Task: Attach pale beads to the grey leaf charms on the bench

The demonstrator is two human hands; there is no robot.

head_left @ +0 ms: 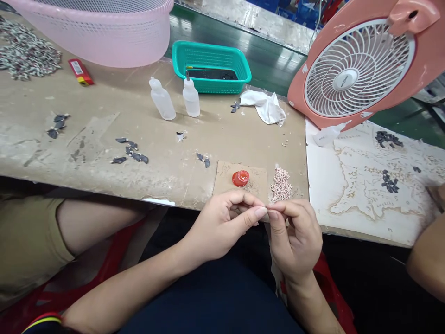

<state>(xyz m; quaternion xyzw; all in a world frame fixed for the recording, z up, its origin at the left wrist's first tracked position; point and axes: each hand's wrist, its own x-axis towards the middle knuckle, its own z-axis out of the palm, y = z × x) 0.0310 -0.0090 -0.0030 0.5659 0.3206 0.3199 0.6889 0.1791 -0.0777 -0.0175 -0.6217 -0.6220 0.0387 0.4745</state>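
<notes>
Two hands are meeting just off the bench edge in the head view I am watching: the left hand and the right hand are pinching narrowly, their fingertips touching, and I cannot tell what tiny thing, if any, sits between them. Just ahead, a heap of pale beads is lying on the workbench, beside a red bottle cap resting on a cardboard square. Farther up I am seeing dark winged charms, two plastic squeeze bottles and a teal basket. A co-worker's arm is entering at the right edge.
</notes>
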